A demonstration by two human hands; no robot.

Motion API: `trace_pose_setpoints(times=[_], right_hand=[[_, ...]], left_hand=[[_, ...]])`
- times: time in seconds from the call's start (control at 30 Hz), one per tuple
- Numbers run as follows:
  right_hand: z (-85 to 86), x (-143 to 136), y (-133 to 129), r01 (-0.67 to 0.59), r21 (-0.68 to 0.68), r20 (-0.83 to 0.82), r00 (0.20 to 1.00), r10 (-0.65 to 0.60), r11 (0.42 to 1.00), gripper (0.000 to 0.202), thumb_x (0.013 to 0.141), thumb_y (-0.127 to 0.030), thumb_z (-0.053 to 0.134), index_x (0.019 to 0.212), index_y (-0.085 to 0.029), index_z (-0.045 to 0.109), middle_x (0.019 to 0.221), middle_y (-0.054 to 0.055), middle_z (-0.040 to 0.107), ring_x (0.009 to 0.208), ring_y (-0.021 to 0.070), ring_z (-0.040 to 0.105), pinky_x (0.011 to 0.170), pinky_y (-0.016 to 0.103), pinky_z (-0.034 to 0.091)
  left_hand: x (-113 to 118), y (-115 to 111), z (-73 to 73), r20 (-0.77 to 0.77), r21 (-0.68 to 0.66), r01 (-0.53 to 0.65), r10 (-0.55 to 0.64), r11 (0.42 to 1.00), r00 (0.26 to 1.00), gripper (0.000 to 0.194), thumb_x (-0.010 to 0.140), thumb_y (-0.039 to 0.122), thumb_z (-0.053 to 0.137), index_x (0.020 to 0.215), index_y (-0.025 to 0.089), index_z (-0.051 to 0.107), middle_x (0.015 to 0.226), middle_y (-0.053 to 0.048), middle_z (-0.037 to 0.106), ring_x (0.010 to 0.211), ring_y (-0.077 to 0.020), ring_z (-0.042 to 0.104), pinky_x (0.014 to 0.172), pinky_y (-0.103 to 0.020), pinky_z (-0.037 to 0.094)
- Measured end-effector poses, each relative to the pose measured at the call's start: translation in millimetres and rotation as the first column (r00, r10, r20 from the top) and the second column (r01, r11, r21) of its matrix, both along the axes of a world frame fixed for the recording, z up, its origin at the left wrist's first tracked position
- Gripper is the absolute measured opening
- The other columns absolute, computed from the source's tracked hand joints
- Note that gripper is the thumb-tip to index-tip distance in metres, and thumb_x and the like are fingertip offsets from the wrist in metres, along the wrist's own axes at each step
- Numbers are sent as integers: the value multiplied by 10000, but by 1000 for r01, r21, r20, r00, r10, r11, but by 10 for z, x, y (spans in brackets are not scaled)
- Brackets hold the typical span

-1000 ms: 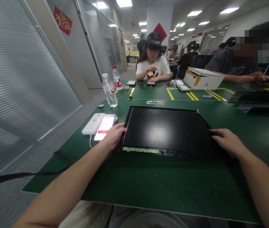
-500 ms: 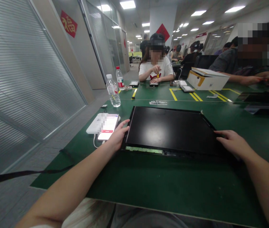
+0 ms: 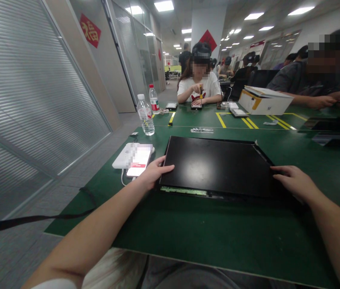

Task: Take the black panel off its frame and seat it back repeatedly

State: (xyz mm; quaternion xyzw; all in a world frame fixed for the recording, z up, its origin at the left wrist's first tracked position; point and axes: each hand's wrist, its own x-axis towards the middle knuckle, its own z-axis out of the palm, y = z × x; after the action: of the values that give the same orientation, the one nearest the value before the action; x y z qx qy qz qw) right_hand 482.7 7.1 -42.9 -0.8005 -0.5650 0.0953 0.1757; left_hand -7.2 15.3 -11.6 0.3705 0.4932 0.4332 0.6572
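A black LCD panel point(image 3: 215, 164) lies over the green table in front of me, glossy side up. A dark frame edge shows behind and to the right of it, and a green circuit strip point(image 3: 185, 191) runs along its near left edge. My left hand point(image 3: 154, 172) grips the left edge, thumb lying on the screen surface and fingers at the side. At the right edge, my right hand point(image 3: 293, 180) pinches the rim, with some fingers hidden below it.
Left of the panel are a lit phone point(image 3: 140, 160) and a white cabled device point(image 3: 122, 156). Behind them stand two water bottles point(image 3: 146, 118). Small metallic pieces point(image 3: 201, 130) lie beyond the panel. Across the table, a person point(image 3: 200, 86) works with a screwdriver; a white box point(image 3: 266, 100) sits farther right.
My left thumb has moved from the panel's left rim inward onto the screen. The panel's left side has shifted slightly against the frame. My right hand keeps its place.
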Motion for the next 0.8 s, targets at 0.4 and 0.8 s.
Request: trace_pose_setpoints(times=[0.4,0.8], right_hand=[[-17,-104,-32,44,34,-55,998,-43,998,358,814,-314,586,1091,-196,780,1099,118,692,1010,271,685,934,418,546],[-36,-93,-24,71,136,-216,975,-40,988,351,777,-320,631,1078,-230,787,1060,86,771,966,258,724,929,429,571]], left_hand=[[6,-40,37,-18,149,14,-11,989,1000,589,724,146,885,1289,210,735,1211,-100,806,1153,-312,750,907,-376,627],[-29,-44,73,-97,265,51,-26,963,995,687,648,277,965,1294,215,740,1233,-119,792,1209,-365,716,961,-430,619]])
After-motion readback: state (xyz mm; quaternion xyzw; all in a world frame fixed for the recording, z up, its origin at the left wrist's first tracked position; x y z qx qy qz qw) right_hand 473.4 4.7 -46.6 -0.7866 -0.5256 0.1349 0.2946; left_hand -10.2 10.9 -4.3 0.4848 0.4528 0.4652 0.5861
